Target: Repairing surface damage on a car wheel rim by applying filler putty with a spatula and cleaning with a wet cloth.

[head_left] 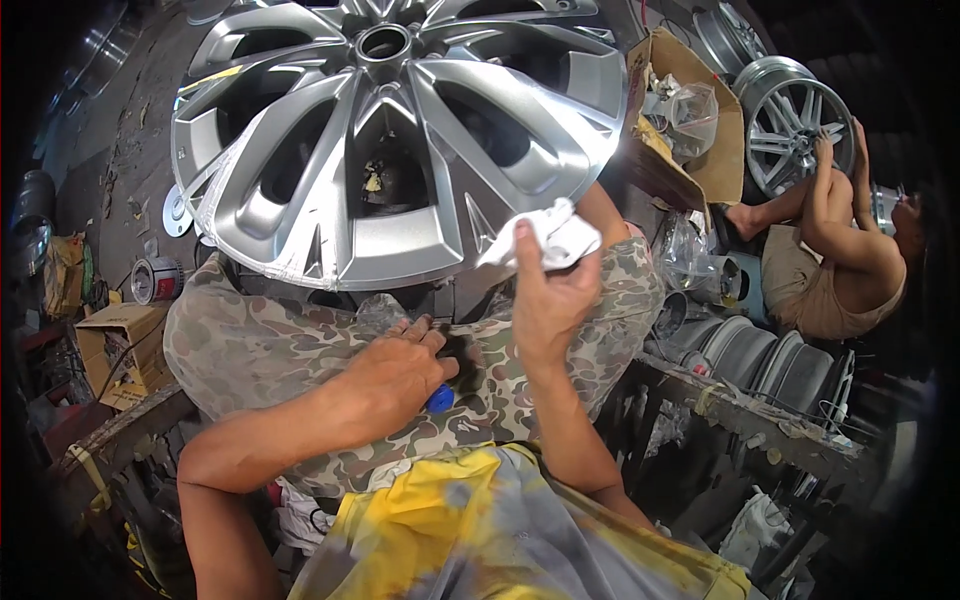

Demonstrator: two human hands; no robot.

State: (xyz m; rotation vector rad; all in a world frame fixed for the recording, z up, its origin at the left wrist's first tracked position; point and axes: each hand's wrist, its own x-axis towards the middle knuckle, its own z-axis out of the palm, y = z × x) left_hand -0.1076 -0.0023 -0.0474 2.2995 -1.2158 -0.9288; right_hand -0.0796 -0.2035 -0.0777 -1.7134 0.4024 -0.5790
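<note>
A large silver alloy wheel (pixel 390 245) faces up in front of my knees, with grey spokes and bright cut edges. My right hand (pixel 553 300) pinches a crumpled white cloth (pixel 548 236) at the wheel's near right edge. Across my lap, my left hand (pixel 400 365) is curled over what looks like a clear plastic bottle (pixel 380 313). A round blue cap (pixel 440 398) shows beside its thumb side; most of the bottle is hidden under the fingers.
An open carton (pixel 725 150) with plastic bags stands right of the wheel. Beyond it a co-worker (pixel 835 240) sits handling another wheel (pixel 790 135). Several rims (pixel 770 360) lie to the right. At left are a small carton (pixel 120 350) and a can (pixel 157 280). Metal rails (pixel 740 405) flank me.
</note>
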